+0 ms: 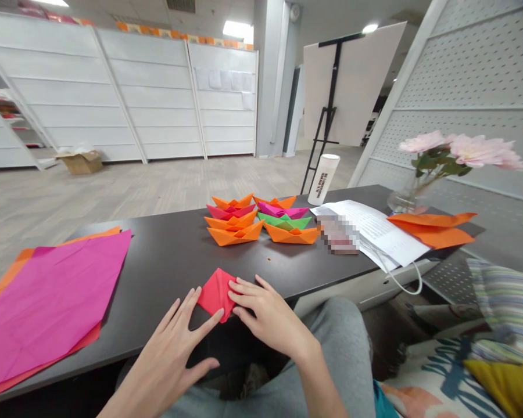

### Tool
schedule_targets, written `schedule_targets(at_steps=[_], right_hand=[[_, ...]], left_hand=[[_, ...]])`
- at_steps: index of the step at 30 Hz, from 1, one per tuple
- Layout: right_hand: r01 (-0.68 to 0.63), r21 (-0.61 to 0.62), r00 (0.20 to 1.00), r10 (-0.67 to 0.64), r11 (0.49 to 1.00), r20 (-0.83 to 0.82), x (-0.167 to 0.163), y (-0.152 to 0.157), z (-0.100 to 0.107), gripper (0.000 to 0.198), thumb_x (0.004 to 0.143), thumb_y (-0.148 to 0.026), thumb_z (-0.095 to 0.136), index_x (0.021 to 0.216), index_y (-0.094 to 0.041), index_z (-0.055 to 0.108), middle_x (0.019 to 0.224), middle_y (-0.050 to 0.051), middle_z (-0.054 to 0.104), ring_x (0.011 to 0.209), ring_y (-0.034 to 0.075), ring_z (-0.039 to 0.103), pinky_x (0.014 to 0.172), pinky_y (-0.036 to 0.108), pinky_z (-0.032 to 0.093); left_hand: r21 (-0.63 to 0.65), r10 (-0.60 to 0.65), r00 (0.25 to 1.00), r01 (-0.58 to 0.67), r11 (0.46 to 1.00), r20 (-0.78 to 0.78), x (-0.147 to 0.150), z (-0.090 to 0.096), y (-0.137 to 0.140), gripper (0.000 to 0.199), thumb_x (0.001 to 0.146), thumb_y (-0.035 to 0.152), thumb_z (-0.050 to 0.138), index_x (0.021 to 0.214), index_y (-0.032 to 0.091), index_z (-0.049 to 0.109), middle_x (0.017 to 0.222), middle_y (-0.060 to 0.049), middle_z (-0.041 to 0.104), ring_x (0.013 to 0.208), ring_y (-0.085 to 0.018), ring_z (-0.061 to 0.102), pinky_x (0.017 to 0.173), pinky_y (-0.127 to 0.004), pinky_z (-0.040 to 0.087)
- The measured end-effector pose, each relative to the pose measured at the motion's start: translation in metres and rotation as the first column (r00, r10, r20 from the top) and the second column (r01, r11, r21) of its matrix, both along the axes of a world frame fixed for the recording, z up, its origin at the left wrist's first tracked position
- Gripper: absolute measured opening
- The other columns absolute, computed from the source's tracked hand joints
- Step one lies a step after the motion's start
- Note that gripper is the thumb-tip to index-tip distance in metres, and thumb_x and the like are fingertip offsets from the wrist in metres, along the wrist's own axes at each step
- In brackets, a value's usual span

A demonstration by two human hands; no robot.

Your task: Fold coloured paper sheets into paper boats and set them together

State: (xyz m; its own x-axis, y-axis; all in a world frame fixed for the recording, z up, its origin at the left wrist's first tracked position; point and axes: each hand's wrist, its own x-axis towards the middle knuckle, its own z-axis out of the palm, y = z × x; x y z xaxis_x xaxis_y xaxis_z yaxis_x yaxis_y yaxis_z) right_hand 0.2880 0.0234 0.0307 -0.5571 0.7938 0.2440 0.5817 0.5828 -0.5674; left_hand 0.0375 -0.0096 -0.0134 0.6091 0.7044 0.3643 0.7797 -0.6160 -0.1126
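Paper boats [236, 235] number eight; two hands [268, 316] touch one red piece [213, 293].

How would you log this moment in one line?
left hand: touching red folded paper | right hand: on same paper | beyond: paper boats on dark table

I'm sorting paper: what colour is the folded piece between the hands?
The folded piece is red, seen best in the head view.
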Motion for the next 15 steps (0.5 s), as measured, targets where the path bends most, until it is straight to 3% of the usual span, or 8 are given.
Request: schedule_targets(at_steps=[5, 8, 10, 12, 15], right_hand=[[0.095, 0.007, 0.995, -0.095, 0.995, -0.022, 0.005, 0.001, 0.002, 0.021, 0.098, -0.021, 0.054, 0.109, -0.024, 0.071, 0.136, 0.006, 0.064, 0.131, 0.019, 0.054, 0.119, 0.047, 0.027], [0.148, 0.046, 0.987, -0.144, 0.988, -0.077, -0.005, 0.0, -0.001, 0.009, 0.094, -0.018, 0.061, 0.099, -0.02, 0.069, 0.126, 0.009, 0.067, 0.127, 0.021, 0.055, 0.114, 0.044, 0.035], [0.154, 0.051, 0.982, -0.148, 0.987, -0.116, -0.01, 0.001, -0.004, 0.01, 0.09, -0.014, 0.064, 0.097, -0.02, 0.066, 0.12, 0.008, 0.068, 0.122, 0.022, 0.057, 0.107, 0.041, 0.041], [0.16, 0.022, 0.973, -0.154, 0.987, -0.171, -0.014, 0.003, -0.007, 0.016, 0.087, -0.01, 0.066, 0.097, -0.022, 0.064, 0.117, 0.005, 0.066, 0.114, 0.022, 0.059, 0.101, 0.039, 0.044], [0.16, -0.077, 0.931, -0.177, 0.984, -0.32, -0.016, 0.009, -0.011, 0.021, 0.083, -0.009, 0.067, 0.098, -0.024, 0.064, 0.112, 0.003, 0.063, 0.104, 0.02, 0.061, 0.094, 0.036, 0.047]], left_hand=[[-0.006, 0.004, 0.998, -0.004, 1.0, 0.064, 0.002, 0.005, 0.0, 0.059, 0.089, 0.047, 0.062, 0.144, 0.032, 0.048, 0.156, -0.017, 0.039, 0.135, -0.038, 0.049, 0.103, -0.056, 0.047], [-0.084, 0.097, 0.954, -0.076, 0.994, 0.283, 0.007, 0.004, 0.004, 0.045, 0.094, 0.041, 0.056, 0.136, 0.026, 0.053, 0.14, -0.015, 0.057, 0.126, -0.033, 0.058, 0.102, -0.055, 0.049], [-0.165, 0.19, 0.851, -0.124, 0.978, 0.489, 0.013, 0.002, 0.009, 0.034, 0.094, 0.04, 0.055, 0.124, 0.023, 0.059, 0.126, -0.013, 0.065, 0.117, -0.031, 0.063, 0.099, -0.052, 0.051], [-0.271, 0.283, 0.702, -0.132, 0.953, 0.653, 0.019, 0.003, 0.014, 0.028, 0.093, 0.039, 0.057, 0.114, 0.022, 0.061, 0.116, -0.011, 0.067, 0.11, -0.029, 0.066, 0.096, -0.048, 0.053], [-0.456, 0.411, 0.443, -0.006, 0.89, 0.797, 0.024, 0.011, 0.021, 0.026, 0.088, 0.039, 0.063, 0.107, 0.021, 0.059, 0.104, -0.009, 0.069, 0.093, -0.025, 0.071, 0.085, -0.041, 0.059]])
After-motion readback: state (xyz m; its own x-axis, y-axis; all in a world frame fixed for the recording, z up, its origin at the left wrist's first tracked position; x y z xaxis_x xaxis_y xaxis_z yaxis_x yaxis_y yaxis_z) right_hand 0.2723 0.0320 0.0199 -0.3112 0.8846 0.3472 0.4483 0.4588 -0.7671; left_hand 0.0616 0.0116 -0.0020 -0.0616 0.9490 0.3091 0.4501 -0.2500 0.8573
